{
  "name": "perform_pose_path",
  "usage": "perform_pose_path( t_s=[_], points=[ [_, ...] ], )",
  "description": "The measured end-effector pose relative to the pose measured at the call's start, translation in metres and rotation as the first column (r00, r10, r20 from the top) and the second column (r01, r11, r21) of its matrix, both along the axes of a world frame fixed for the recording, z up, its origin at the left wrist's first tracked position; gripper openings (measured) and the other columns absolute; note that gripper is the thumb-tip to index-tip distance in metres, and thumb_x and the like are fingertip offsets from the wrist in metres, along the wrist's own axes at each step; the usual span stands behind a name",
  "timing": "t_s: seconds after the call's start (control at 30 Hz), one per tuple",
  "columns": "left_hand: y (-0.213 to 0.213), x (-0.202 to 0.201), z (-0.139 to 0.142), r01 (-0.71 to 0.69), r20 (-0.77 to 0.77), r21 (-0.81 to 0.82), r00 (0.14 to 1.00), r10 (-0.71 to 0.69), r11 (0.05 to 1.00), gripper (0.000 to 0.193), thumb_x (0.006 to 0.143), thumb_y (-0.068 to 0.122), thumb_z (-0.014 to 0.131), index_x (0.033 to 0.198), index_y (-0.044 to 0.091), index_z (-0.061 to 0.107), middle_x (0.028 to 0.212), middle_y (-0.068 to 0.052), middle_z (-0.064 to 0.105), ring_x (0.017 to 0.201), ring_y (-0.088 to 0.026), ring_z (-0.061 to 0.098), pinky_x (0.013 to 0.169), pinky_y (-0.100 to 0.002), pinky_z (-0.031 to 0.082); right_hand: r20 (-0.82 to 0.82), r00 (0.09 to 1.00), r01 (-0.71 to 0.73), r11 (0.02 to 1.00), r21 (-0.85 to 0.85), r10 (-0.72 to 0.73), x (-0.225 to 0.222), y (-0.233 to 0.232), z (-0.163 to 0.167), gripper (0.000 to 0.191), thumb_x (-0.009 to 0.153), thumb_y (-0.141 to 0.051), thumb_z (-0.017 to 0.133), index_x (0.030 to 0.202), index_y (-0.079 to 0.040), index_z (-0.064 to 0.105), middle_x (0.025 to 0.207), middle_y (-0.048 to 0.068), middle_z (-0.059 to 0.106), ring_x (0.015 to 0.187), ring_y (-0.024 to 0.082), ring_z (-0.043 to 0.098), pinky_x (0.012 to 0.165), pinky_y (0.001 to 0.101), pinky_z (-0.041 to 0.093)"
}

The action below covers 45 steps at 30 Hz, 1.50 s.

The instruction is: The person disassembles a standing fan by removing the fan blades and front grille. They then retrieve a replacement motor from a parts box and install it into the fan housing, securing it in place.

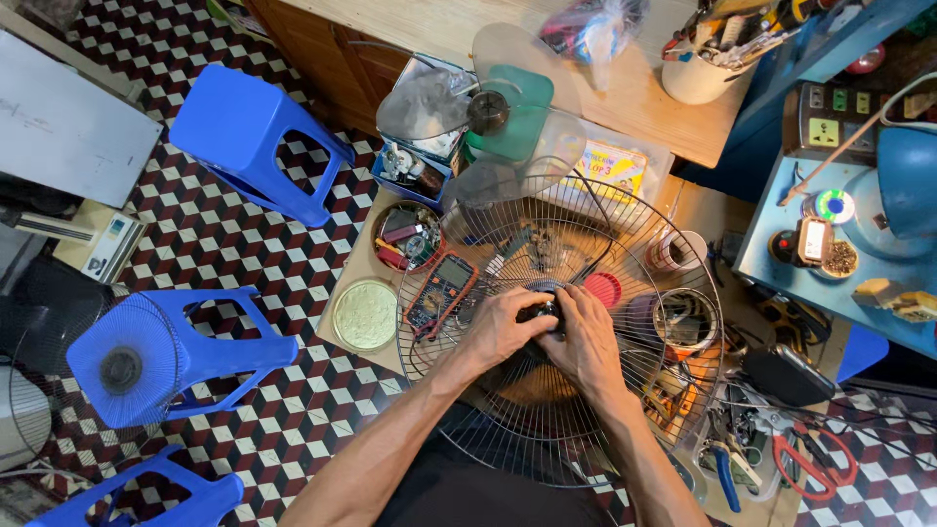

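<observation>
A round wire fan guard [625, 244] lies flat over a low wooden worktable [361, 259] in front of me. Both hands meet at its hub. My left hand [500, 327] and my right hand [589, 342] are closed around a small black part [543, 310] at the guard's centre. A clear three-bladed fan propeller [488, 112] with a dark hub rests just beyond the guard. Under the wires sits an orange multimeter [441, 291].
Blue plastic stools [249, 137] [210, 351] stand on the checkered floor at left, with a blue fan [122, 363] beside one. Tins of parts [405, 237], a round lid [365, 314], red-handled pliers [815, 464] and a blue bench [781, 278] with sockets crowd the right.
</observation>
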<state>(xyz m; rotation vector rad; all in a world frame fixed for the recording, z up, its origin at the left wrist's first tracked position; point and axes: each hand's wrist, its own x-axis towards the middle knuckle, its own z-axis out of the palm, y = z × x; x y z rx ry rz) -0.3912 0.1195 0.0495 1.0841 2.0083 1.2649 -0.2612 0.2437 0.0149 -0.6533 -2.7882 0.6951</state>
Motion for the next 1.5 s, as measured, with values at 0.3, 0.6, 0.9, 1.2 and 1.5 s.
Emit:
perform_pose_path(
  t_s=[0.3,0.6,0.9,1.2,1.5],
  points=[
    [0.006,0.018,-0.028,-0.041,-0.183,0.142,0.981,0.067,0.989,0.022,0.092,0.018,0.072,0.108,0.004,0.076,0.1,-0.012,0.076,0.09,-0.026,0.074,0.078,-0.036,0.059,-0.027,0.998,0.06,0.995,-0.076,-0.062,0.011,-0.007,-0.019,0.072,0.07,-0.026,0.084,0.131,0.004,0.06,0.143,0.021,0.057,0.139,0.037,0.048,0.114,0.0436,0.039],
    [0.011,0.026,-0.028,-0.042,-0.259,0.098,0.964,0.066,0.994,0.019,0.092,0.017,0.072,0.104,0.004,0.077,0.096,-0.01,0.077,0.088,-0.025,0.073,0.078,-0.037,0.058,0.08,0.993,0.1,0.984,-0.146,-0.089,0.014,-0.003,-0.02,0.071,0.072,-0.024,0.082,0.134,0.002,0.06,0.149,0.02,0.052,0.143,0.035,0.044,0.116,0.0432,0.038],
    [0.014,0.032,-0.039,-0.057,-0.154,0.067,0.986,0.067,0.996,0.017,0.095,0.018,0.07,0.108,0.009,0.078,0.101,-0.005,0.078,0.092,-0.02,0.074,0.079,-0.031,0.063,0.086,0.993,0.092,0.985,-0.145,-0.08,0.019,0.0,-0.033,0.074,0.074,-0.027,0.081,0.137,0.003,0.058,0.151,0.022,0.049,0.144,0.037,0.041,0.117,0.0457,0.035],
    [0.01,0.046,-0.009,-0.106,-0.243,0.127,0.961,0.135,0.986,0.015,0.09,0.011,0.075,0.104,0.004,0.077,0.098,-0.01,0.077,0.089,-0.023,0.075,0.075,-0.034,0.059,-0.016,0.994,0.104,0.991,-0.084,-0.106,0.031,-0.009,-0.031,0.073,0.07,-0.027,0.084,0.132,0.004,0.061,0.146,0.021,0.055,0.142,0.036,0.046,0.117,0.0421,0.039],
    [0.017,0.059,-0.004,-0.064,-0.245,0.079,0.966,0.081,0.995,0.016,0.093,0.009,0.072,0.107,0.002,0.076,0.098,-0.011,0.076,0.085,-0.022,0.073,0.074,-0.034,0.058,0.004,0.993,0.117,0.986,-0.119,-0.118,0.04,-0.006,-0.025,0.074,0.069,-0.024,0.084,0.133,0.004,0.059,0.147,0.022,0.053,0.142,0.038,0.044,0.119,0.0433,0.036]
  ],
)
